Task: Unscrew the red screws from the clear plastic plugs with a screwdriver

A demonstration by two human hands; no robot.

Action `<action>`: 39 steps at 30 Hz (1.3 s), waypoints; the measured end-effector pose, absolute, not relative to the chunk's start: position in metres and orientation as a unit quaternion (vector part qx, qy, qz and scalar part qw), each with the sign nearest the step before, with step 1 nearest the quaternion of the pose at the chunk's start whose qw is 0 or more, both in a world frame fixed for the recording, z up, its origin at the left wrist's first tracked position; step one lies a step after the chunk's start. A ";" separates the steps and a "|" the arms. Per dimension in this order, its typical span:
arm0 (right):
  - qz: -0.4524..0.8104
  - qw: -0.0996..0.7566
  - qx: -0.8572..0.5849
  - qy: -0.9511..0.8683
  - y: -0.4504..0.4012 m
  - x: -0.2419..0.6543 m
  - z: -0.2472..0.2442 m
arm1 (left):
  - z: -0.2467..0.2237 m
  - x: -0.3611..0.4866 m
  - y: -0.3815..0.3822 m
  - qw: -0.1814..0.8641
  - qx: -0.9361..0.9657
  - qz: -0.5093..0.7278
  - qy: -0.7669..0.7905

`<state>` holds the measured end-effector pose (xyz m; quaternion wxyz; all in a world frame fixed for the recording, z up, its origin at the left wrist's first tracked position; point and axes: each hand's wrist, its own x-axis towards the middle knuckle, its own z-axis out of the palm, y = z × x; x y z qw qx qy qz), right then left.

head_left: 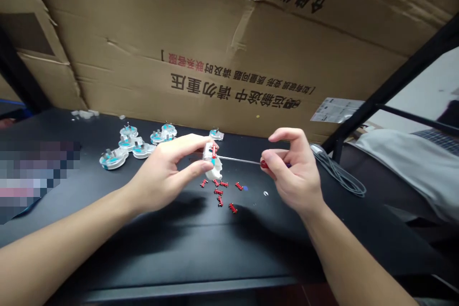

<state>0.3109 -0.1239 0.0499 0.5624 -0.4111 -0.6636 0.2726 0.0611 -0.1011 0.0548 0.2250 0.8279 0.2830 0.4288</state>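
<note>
My left hand [172, 167] pinches a small white plug housing [214, 168] between thumb and fingers. A red part [214, 151] sits at the housing's right side. Closed around a red handle, my right hand [296, 167] holds a screwdriver [240, 159] level, its thin shaft pointing left. The shaft's tip reaches the red part; whether it sits in a screw is too small to tell. Below the hands, several small red parts [218, 192] with metal ends lie scattered on the black table [201, 248].
Several clear round plugs [113, 158] with blue inserts and metal pins lie back left, and another plug [215, 134] stands near the cardboard [201, 33]. White bits [85, 114] lie at the far left. A coiled grey cable [340, 174] rests on the right.
</note>
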 end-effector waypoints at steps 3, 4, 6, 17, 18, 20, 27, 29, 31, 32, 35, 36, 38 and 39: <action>0.235 0.569 -0.388 -0.686 -0.125 0.315 0.051 | 0.056 0.061 -0.103 0.226 0.831 0.428 0.274; 0.225 0.568 -0.384 -0.692 -0.125 0.316 0.051 | 0.057 0.061 -0.103 0.222 0.834 0.424 0.273; 0.209 0.561 -0.384 -0.703 -0.125 0.318 0.053 | 0.057 0.061 -0.103 0.219 0.838 0.416 0.276; 0.207 0.555 -0.342 -0.730 -0.120 0.321 0.051 | 0.055 0.064 -0.103 0.264 0.810 0.429 0.302; 0.210 0.558 -0.346 -0.724 -0.120 0.322 0.050 | 0.055 0.064 -0.102 0.268 0.808 0.430 0.301; 0.197 0.563 -0.336 -0.729 -0.121 0.322 0.051 | 0.055 0.064 -0.101 0.281 0.801 0.433 0.305; 0.178 0.533 -0.336 -0.755 -0.119 0.322 0.051 | 0.054 0.063 -0.099 0.280 0.790 0.450 0.308; 0.168 0.540 -0.337 -0.753 -0.119 0.321 0.050 | 0.054 0.062 -0.099 0.286 0.788 0.454 0.303; 0.148 0.546 -0.319 -0.760 -0.119 0.321 0.049 | 0.054 0.062 -0.098 0.285 0.789 0.455 0.300; 0.147 0.541 -0.315 -0.765 -0.119 0.321 0.048 | 0.054 0.062 -0.098 0.282 0.789 0.456 0.299; 0.158 0.538 -0.336 -0.756 -0.120 0.320 0.048 | 0.054 0.062 -0.099 0.269 0.795 0.455 0.298; 0.152 0.548 -0.341 -0.748 -0.120 0.320 0.048 | 0.054 0.062 -0.099 0.266 0.796 0.454 0.299; 0.122 0.577 -0.327 -0.739 -0.121 0.319 0.050 | 0.053 0.062 -0.100 0.263 0.799 0.453 0.296; 0.109 0.586 -0.312 -0.740 -0.121 0.318 0.051 | 0.053 0.061 -0.100 0.261 0.800 0.454 0.293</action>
